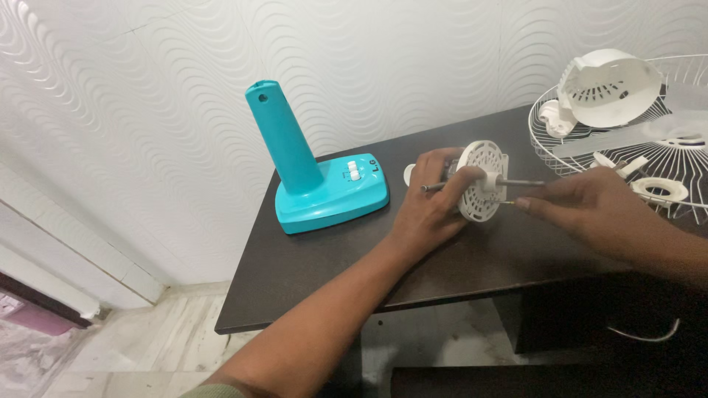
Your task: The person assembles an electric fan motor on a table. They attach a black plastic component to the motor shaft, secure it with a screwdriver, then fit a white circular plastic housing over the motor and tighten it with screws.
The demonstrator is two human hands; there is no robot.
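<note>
Both hands work mid-table: left hand [428, 210] clasps the white motor unit [481, 180], right hand [590, 210] pinches a thin screwdriver [501, 202], apparently fastening, needing steady alignment.

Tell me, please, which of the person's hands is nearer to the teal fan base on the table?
Left. The left hand holds the white motor part just right of the teal fan base; the right hand is farther right, beyond that part.

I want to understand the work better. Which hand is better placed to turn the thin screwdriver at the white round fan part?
Right. The right hand already pinches the thin screwdriver at the white round fan part. The left hand grips that part and looks busy steadying it.
</note>
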